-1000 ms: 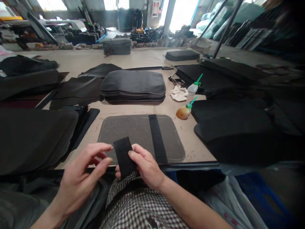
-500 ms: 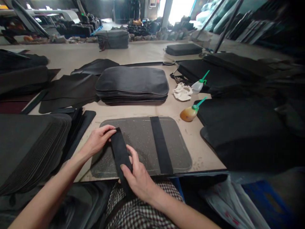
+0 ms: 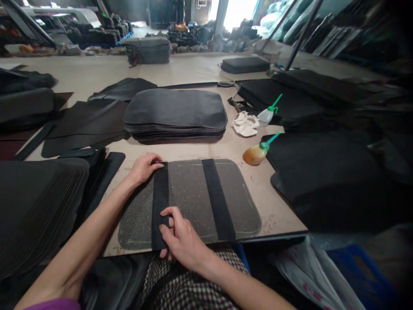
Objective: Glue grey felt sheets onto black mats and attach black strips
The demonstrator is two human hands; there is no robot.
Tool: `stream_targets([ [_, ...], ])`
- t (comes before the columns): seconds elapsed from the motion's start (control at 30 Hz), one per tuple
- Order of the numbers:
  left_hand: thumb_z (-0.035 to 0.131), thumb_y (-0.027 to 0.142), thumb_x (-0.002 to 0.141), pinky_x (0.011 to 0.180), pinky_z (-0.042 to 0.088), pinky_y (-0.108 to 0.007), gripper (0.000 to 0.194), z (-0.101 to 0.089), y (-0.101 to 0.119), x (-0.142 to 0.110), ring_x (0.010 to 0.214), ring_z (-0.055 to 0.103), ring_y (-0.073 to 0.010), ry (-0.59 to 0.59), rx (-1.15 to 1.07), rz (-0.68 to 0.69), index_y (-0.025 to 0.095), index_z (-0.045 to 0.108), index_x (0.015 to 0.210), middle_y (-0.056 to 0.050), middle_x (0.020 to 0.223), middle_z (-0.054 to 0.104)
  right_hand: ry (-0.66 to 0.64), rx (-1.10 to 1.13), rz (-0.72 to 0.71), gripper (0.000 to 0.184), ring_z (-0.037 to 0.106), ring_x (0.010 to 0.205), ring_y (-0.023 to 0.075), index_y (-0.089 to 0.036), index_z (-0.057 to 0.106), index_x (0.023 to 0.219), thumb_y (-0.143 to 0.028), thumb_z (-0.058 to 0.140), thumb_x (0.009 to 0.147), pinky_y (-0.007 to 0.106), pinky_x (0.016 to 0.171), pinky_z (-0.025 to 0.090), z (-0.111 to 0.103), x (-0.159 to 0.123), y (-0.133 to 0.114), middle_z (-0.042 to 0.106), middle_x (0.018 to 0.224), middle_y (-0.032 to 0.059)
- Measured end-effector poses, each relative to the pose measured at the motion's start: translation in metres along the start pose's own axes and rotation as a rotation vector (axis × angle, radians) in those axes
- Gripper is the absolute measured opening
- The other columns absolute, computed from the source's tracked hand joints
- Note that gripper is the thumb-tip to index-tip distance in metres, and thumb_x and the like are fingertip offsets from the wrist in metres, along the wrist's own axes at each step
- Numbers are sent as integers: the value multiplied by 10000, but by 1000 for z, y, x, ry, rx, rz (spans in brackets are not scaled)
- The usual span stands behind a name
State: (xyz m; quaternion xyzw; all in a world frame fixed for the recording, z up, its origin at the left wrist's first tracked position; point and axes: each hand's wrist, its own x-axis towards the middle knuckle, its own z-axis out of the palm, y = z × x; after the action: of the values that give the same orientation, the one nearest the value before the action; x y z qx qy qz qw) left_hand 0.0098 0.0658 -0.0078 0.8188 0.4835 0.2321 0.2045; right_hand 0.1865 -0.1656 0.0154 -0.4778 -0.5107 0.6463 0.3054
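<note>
A black strip (image 3: 160,189) lies across the left part of a dark grey rounded panel (image 3: 190,198), running from its far edge to its near edge. My left hand (image 3: 145,167) has its thumb and fingers closed on the strip's far end. Lower down, my right hand (image 3: 182,237) is at the strip's right edge, with thumb and index finger over it and the other fingers curled and partly hidden. A second black strip (image 3: 217,198) lies flat across the panel's right part. Pale lines and specks mark the panel.
Beyond the panel stands a stack of black rounded pieces (image 3: 176,110). To the right are an amber squeeze bottle (image 3: 253,155), a whitish bottle (image 3: 265,116) and a crumpled white cloth (image 3: 245,124). Dark layered sheets (image 3: 41,206) lie left; black material (image 3: 332,172) covers the right.
The left strip was held tilted above the panel, its near end over my lap; now it lies along the panel. My left hand moved away from me with its far end.
</note>
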Motion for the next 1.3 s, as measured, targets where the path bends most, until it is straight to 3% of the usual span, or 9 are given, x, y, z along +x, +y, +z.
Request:
stream_targets([
  [0.23, 742, 358, 902, 864, 466, -395, 154, 5, -10, 2, 951, 611, -250, 4, 103, 93, 233, 710, 987, -51, 923, 721, -7, -38, -34, 220, 709, 517, 126, -237, 431, 1253, -272, 452, 1038, 151, 403, 412, 0, 3, 3, 510, 710, -105],
  [0.37, 736, 381, 914, 902, 431, -426, 204, 7, -7, -2, 1074, 575, -281, 62, 248, 142, 224, 713, 1042, -89, 1066, 707, 18, -76, -34, 195, 651, 471, 97, -226, 455, 1202, -214, 481, 1009, 165, 478, 427, -2, 2, -2, 483, 628, -131],
  [0.47, 643, 399, 981, 931, 383, -455, 194, 11, -2, -9, 1124, 549, -288, 39, 374, 168, 235, 734, 1027, -87, 1097, 723, 38, -83, -17, 176, 584, 444, 92, -236, 459, 1153, -214, 510, 986, 177, 485, 420, -3, 0, -4, 482, 606, -135],
  [0.63, 433, 492, 1068, 992, 315, -496, 404, 9, 7, -27, 1152, 536, -281, -8, 443, 164, 251, 755, 1106, -69, 1142, 751, 16, -63, -2, 158, 575, 457, 97, -249, 439, 1094, -231, 529, 966, 182, 513, 412, 0, -2, -1, 465, 586, -144],
  [0.77, 411, 534, 1064, 1020, 301, -511, 450, 4, 14, -47, 1202, 541, -302, -18, 435, 166, 260, 742, 1196, -82, 1183, 759, -7, -38, 7, 146, 598, 449, 112, -258, 423, 1060, -253, 538, 970, 188, 522, 406, 9, 2, 1, 417, 547, -161],
  [0.9, 440, 525, 1053, 1040, 298, -521, 445, 1, 18, -58, 1260, 536, -329, -38, 413, 147, 254, 693, 1298, -101, 1281, 741, -17, -312, -14, 134, 617, 514, 130, -247, 455, 1060, -211, 560, 985, 217, 600, 420, 15, 6, -1, 534, 572, -118],
  [1.07, 431, 519, 1054, 1050, 293, -524, 442, 0, 21, -59, 1272, 530, -331, -54, 424, 131, 251, 689, 1292, -107, 1284, 741, -2, -872, -46, 93, 704, 804, 214, -219, 550, 1077, -233, 608, 1005, 279, 711, 402, 15, 4, -8, 732, 870, 41],
  [1.3, 437, 525, 1051, 1047, 293, -531, 443, 2, 16, -59, 1277, 519, -336, -47, 418, 136, 256, 674, 1310, -108, 1297, 735, -23, -907, -62, 81, 724, 861, 229, -207, 561, 1109, -243, 573, 1037, 284, 748, 414, 18, 4, -10, 757, 950, 81],
])
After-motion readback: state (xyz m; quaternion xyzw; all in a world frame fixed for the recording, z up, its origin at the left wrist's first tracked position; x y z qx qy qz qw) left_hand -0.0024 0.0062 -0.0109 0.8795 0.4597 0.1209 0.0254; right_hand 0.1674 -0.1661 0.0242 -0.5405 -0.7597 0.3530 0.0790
